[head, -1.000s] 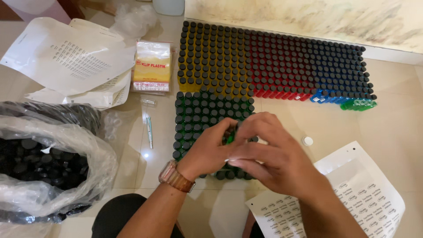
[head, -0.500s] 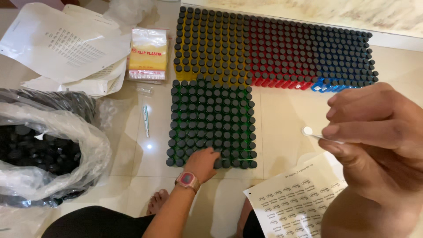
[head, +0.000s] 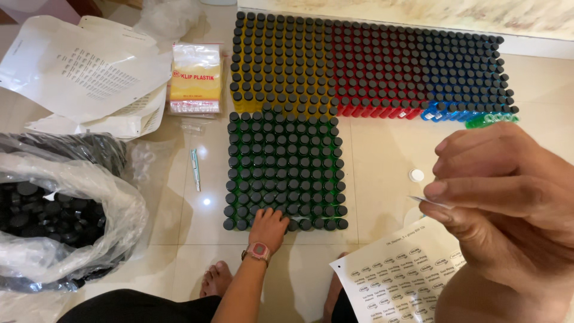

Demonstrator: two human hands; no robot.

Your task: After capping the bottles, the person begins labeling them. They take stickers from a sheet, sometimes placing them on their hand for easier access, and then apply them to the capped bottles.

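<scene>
On the floor (head: 382, 161) the yellow, red and blue vials (head: 371, 66) stand capped in rows, the green block (head: 284, 164) looks still unlabelled, the left hand (head: 269, 226) rests open-fingered on its near row, and the right hand (head: 508, 197) pinches one small sticker (head: 427, 200) above the label sheet (head: 400, 281).

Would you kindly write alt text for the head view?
A left hand rests on green black-capped bottles on a tiled floor, while the right hand pinches a small sticker above a label sheet.
</scene>
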